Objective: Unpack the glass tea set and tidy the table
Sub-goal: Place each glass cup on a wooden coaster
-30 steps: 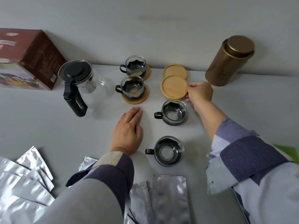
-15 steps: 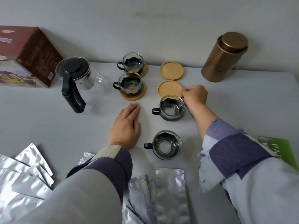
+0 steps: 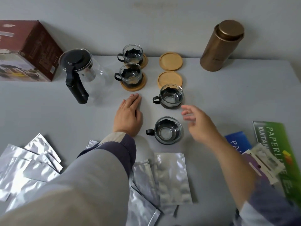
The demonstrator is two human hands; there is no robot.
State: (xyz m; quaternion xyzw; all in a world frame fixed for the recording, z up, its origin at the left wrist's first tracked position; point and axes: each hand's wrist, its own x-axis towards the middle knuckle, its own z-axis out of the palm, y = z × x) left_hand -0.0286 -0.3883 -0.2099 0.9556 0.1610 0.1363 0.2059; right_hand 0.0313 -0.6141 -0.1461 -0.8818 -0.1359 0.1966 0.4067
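Head view looks down on a grey table [image 3: 40, 103] with the tea set spread over it. My left hand [image 3: 127, 115] lies flat on the table, palm down, fingers straight and together, holding nothing; its fingertips stop just before the nearer of two cups [image 3: 130, 74] that stand on wooden coasters. A glass teapot [image 3: 81, 74] with black lid and handle stands to the left of these cups. My right hand [image 3: 197, 123] is above the table, blurred, fingers spread open and empty. It is just to the right of two cups without coasters: the far cup [image 3: 171, 96] and the near cup [image 3: 167, 130]. Beyond the far cup, touching its rim in this view, lie two bare coasters [image 3: 170, 79], one behind the other. A bronze tin [image 3: 221, 46] stands at the far right, a brown box [image 3: 27, 51] at the far left. Silver foil bags [image 3: 172, 178] lie near the front edge.
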